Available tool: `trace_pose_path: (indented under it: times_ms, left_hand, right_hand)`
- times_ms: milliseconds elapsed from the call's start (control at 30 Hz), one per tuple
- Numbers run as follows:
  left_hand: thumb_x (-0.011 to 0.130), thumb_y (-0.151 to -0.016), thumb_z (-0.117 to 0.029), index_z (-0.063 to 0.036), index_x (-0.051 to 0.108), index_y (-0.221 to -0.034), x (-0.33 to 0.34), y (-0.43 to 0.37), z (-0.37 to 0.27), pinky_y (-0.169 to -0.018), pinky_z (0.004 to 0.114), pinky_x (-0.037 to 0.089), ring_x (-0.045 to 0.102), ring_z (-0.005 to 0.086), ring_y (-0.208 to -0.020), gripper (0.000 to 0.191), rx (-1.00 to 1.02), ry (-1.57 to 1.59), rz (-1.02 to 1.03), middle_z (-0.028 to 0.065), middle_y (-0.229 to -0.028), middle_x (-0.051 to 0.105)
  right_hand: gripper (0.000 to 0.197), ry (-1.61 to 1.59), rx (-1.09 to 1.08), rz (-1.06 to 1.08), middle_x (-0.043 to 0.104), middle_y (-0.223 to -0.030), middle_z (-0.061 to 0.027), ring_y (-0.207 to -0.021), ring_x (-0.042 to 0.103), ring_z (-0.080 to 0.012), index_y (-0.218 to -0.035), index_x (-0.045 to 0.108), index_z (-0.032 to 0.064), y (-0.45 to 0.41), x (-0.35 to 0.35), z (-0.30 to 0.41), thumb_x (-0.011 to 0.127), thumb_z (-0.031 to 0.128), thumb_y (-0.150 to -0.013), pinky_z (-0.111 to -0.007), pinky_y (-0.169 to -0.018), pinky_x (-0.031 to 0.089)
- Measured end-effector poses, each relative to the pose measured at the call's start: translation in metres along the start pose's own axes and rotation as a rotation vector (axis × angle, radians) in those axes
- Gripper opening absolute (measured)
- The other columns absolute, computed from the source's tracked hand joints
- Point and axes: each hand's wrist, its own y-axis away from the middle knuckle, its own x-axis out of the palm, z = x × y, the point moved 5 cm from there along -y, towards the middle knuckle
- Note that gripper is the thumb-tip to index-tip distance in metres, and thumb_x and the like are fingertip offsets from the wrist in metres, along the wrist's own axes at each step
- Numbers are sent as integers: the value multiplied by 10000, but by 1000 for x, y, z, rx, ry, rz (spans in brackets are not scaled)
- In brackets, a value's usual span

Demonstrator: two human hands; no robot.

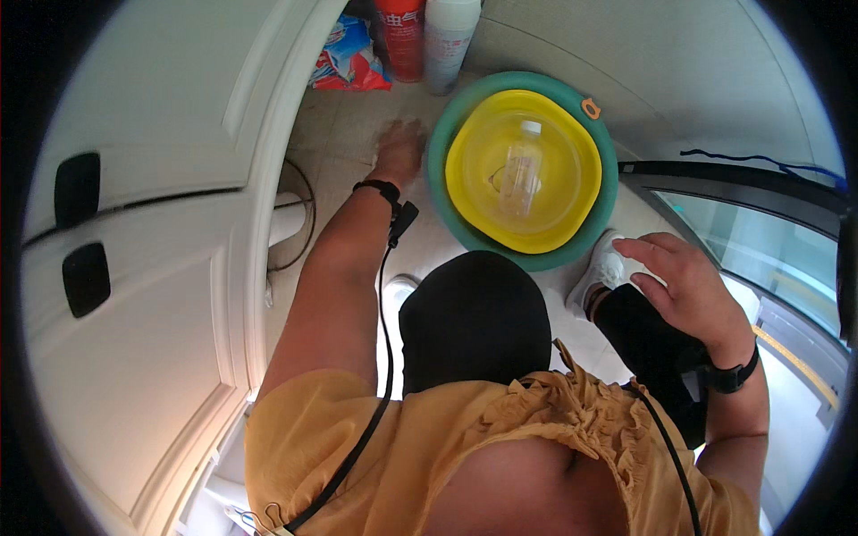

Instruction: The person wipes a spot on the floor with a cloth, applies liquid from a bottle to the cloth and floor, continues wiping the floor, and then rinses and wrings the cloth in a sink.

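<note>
In front of me on the floor stands a round green plastic basin (444, 218) with a yellow basin (462, 194) nested in it. A clear plastic bottle (521, 175) with a white cap lies inside the yellow one. Just left of the green rim is my left hand (399, 153), low and blurred by motion; whether its fingers hold anything cannot be made out. My right hand (687, 285) hovers over my right leg, close to a white shoe (606, 264). Its fingers are loosely bent and apart, with nothing visible in them.
White cabinet doors (154, 281) with black handles line the left side. Behind the basins stand a red spray can (404, 47) and a white can (448, 50), beside a blue-and-red plastic package (352, 57). A dark-framed glass panel (757, 221) borders the right.
</note>
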Motion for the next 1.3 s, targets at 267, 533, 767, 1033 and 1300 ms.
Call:
trace_pose_path:
  times_ms: [267, 533, 767, 1033, 1300]
  left_hand:
    - [480, -959, -209, -140, 502, -1360, -19, -54, 27, -1051, 522, 350, 382, 384, -1306, 408, -107, -203, 12, 178, -1416, 409]
    - [501, -931, -196, -149, 485, -1380, -24, 13, 5, -1024, 528, 377, 430, 394, -1245, 451, -127, -209, 86, 187, -1292, 470]
    - [394, -993, -272, -133, 418, -1437, -44, -30, 38, -1080, 491, 332, 393, 393, -1293, 466, -388, -190, 144, 187, -1417, 417]
    - [467, -934, -196, -213, 455, -1424, -32, 1, -11, -1057, 495, 363, 419, 393, -1283, 490, -5, -147, 201, 192, -1391, 445]
    - [519, -924, -248, -254, 397, -1456, -31, -36, 42, -1013, 525, 405, 393, 394, -1319, 546, -312, -205, 187, 182, -1408, 421]
  right_hand:
    - [459, -6, 28, 3, 631, -1026, -167, -935, 611, -370, -1262, 547, 95, -6, -1, -8, 638, 13, -820, -430, -792, 514]
    - [466, -53, 55, 1, 636, -1065, -170, -961, 612, -370, -1276, 533, 93, -7, -3, -24, 636, 23, -828, -424, -818, 516]
    - [485, -20, -14, 15, 632, -1074, -187, -983, 607, -383, -1284, 528, 89, -20, -4, -8, 647, 27, -818, -437, -836, 509]
    - [512, -43, 32, 83, 630, -1072, -195, -974, 610, -390, -1294, 522, 89, -19, 3, -16, 659, 24, -805, -444, -827, 514]
    - [485, -43, 19, 93, 632, -1042, -192, -966, 612, -388, -1288, 519, 76, -23, 6, -18, 646, 42, -822, -443, -831, 513]
